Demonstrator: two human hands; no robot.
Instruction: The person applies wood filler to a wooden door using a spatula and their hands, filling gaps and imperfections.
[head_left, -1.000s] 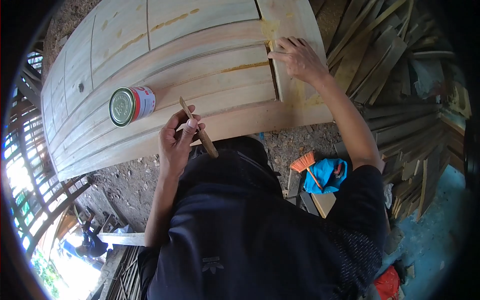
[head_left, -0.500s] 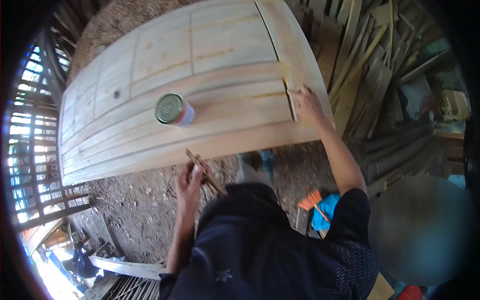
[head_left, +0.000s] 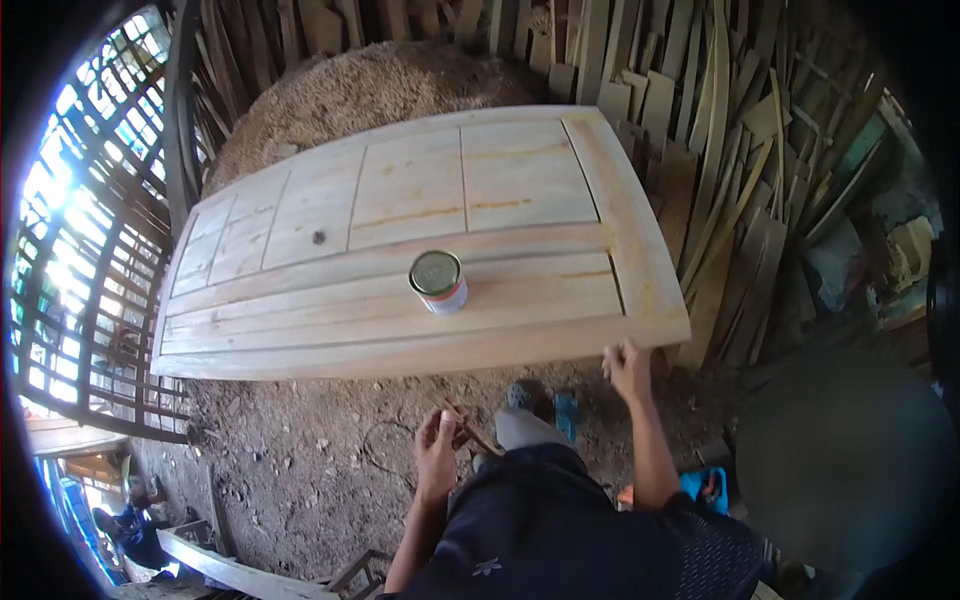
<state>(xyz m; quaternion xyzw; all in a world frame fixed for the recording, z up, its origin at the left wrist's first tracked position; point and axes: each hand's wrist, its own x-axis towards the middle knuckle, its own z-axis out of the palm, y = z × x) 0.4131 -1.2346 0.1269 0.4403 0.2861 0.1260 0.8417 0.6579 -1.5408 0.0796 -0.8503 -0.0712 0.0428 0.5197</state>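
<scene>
A pale wooden panelled door (head_left: 400, 345) lies flat, with yellowish streaks along some of its joints. On it stands a tin can (head_left: 438, 283) with a greenish metal lid. My left hand (head_left: 436, 455) is closed around a thin wooden stick (head_left: 478, 436), below the door's near edge. My right hand (head_left: 629, 372) is at the door's near right corner, fingers curled in; whether anything is between them is hidden. Left of the can, a small dark lump (head_left: 319, 237) rests on a panel.
Behind the door rises a heap of sawdust (head_left: 370, 85). Wooden boards (head_left: 690, 70) lean along the back and right. A slatted lattice (head_left: 110, 300) stands at left. A blue bag (head_left: 710, 487) lies near my right elbow, and a person (head_left: 135, 530) is at lower left.
My right hand has left the gap near the door's right end and drawn back to the near edge, its fingers now curled. The view has shifted; my left hand still holds the stick.
</scene>
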